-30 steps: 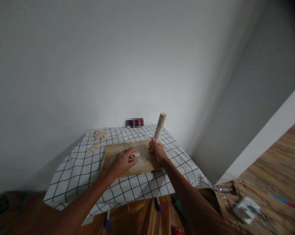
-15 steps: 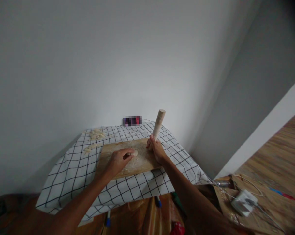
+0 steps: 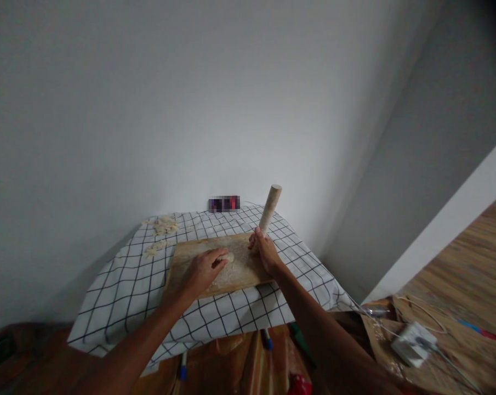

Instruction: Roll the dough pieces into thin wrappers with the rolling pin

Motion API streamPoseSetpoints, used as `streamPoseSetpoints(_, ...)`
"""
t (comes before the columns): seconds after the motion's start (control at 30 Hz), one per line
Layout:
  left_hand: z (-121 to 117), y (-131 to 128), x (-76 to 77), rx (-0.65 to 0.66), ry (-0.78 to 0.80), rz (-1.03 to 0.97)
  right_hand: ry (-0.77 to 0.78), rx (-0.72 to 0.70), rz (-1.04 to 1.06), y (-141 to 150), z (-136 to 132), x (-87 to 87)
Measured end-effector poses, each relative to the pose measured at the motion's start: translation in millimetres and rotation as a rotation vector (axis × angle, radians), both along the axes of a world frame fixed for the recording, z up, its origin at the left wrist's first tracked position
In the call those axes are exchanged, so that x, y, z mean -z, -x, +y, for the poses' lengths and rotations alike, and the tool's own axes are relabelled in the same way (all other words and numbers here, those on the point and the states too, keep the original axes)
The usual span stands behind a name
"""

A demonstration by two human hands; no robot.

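Note:
A floured wooden board (image 3: 239,280) lies on the table under both hands. On its middle is a small pale piece of dough (image 3: 230,257), partly covered by the fingertips of my left hand (image 3: 207,267), which are pinched closed on it. My right hand (image 3: 264,249) is wrapped round the lower part of a wooden rolling pin (image 3: 271,206). The pin stands tilted, its top leaning away to the right, and its lower end is hidden by the hand over the board's right side.
Flattened pale dough pieces (image 3: 164,225) lie at the back left of the checked tablecloth (image 3: 120,285). A blurred dark and red object (image 3: 224,204) stands by the wall. A white power strip (image 3: 412,344) with cords lies low on the right.
The view has shifted slightly. The fingers of my left hand have closed further over the dough piece. My right hand keeps the rolling pin at about the same tilt.

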State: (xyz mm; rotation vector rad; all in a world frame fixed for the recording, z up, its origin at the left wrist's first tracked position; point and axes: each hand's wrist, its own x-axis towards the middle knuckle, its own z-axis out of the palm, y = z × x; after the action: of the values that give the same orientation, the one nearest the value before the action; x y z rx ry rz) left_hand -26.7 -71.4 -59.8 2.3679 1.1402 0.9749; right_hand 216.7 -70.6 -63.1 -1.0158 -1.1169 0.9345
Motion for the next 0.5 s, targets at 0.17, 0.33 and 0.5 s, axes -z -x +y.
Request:
streamPoseSetpoints(0.17,4.8,1.6,9.7,0.067,-0.093,-0.006,0.007,-0.015,0.029,-1.1,2.3,3.0)
streamPoseSetpoints(0.33,5.0,2.0,11.6,0.058,-0.114,0.025,-0.013,-0.024,0.009,-0.8,2.7,4.6)
streamPoseSetpoints(0.5,5.8,2.7,7.1,0.001,-0.154,-0.011,0.002,0.012,-0.012,-1.0,0.5,3.8)
